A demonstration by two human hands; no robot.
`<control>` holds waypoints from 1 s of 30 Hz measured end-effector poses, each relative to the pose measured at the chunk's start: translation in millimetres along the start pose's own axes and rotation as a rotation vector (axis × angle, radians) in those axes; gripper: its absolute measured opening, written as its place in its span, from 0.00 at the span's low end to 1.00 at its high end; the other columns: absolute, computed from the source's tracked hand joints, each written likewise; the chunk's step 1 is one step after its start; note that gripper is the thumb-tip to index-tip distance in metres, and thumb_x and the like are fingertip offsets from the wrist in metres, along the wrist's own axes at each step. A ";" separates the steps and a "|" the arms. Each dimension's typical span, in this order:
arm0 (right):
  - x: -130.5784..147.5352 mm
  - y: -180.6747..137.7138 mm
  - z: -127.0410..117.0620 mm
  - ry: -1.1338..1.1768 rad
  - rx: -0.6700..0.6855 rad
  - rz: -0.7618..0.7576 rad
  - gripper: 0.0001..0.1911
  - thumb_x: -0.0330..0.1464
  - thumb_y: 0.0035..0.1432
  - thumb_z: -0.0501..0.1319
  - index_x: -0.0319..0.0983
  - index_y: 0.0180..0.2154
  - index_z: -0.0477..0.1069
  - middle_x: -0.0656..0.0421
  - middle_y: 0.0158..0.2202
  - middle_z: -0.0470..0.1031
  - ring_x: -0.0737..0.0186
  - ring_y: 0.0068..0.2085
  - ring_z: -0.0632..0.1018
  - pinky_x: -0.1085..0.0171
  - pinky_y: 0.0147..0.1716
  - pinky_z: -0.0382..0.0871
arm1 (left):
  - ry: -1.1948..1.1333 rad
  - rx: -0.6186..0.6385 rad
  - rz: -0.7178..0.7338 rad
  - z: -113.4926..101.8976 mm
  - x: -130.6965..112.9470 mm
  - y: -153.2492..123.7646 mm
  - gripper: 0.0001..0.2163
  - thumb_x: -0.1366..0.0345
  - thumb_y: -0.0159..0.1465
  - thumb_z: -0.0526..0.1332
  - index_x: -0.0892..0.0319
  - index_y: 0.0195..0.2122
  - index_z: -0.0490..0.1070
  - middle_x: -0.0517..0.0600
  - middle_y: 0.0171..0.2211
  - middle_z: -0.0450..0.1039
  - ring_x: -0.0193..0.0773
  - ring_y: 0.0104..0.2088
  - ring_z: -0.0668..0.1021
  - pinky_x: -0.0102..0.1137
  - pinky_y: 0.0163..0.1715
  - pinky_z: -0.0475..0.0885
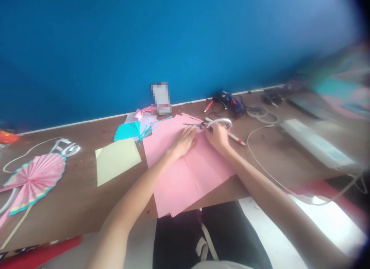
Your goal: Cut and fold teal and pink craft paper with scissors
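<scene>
A large pink sheet of paper (pixel 173 184) lies on the table in front of me, with a fold or slit near its middle. My left hand (pixel 185 140) rests flat on its upper part, fingers stretched out. My right hand (pixel 217 137) is at the sheet's upper right edge, with its fingers curled together. What they pinch is hidden; a small whitish bit shows by the fingertips. Just beyond the hands lie dark scissors (pixel 190 125), blades pointing left. A white tape roll (pixel 227 123) stands right behind my right hand, partly covered by it.
Left of the sheet are yellow paper (pixel 117 161), fringed blue paper (pixel 127 131) and a pleated pink fan (pixel 43 170). A blurred-out upright object (pixel 161 97) leans at the blue wall. To the right are a red-and-white pen (pixel 237 138), tangled cables (pixel 228 103) and a white power strip (pixel 316 143).
</scene>
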State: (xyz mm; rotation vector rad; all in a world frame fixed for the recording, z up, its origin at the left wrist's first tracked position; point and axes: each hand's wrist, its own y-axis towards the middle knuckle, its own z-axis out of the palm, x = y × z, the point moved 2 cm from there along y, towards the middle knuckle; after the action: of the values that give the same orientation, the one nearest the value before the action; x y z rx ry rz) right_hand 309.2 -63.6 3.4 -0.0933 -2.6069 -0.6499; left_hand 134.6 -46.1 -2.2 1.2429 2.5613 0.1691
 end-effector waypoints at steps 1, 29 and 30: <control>-0.1 0.5 -0.3 0.001 -0.005 -0.002 0.17 0.38 0.61 0.53 0.36 0.34 0.76 0.50 0.34 0.79 0.52 0.37 0.77 0.58 0.43 0.63 | -0.016 0.006 0.010 1.0 0.8 -0.5 0.23 0.60 0.67 0.47 0.62 0.62 0.53 0.59 0.64 0.54 0.44 0.64 0.56 0.40 0.62 0.51; -7.7 -2.1 -6.4 -0.097 0.049 -0.035 0.15 0.40 0.58 0.56 0.37 0.33 0.77 0.51 0.33 0.79 0.52 0.36 0.77 0.58 0.42 0.64 | -0.013 0.113 -0.034 0.9 0.8 -4.4 0.24 0.57 0.69 0.43 0.51 0.66 0.48 0.52 0.68 0.45 0.45 0.68 0.48 0.43 0.64 0.47; -8.1 -2.4 -6.7 -0.103 0.049 -0.043 0.15 0.40 0.58 0.56 0.37 0.34 0.77 0.51 0.33 0.79 0.52 0.36 0.77 0.58 0.42 0.63 | -0.012 0.114 -0.034 0.4 0.4 -4.4 0.24 0.57 0.69 0.43 0.50 0.66 0.49 0.52 0.68 0.45 0.45 0.68 0.48 0.43 0.64 0.47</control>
State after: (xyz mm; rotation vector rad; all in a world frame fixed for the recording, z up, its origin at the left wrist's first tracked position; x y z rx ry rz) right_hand 318.8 -68.5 4.1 -0.0566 -2.7288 -0.6102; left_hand 131.2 -48.5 -3.7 1.2343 2.6124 0.0082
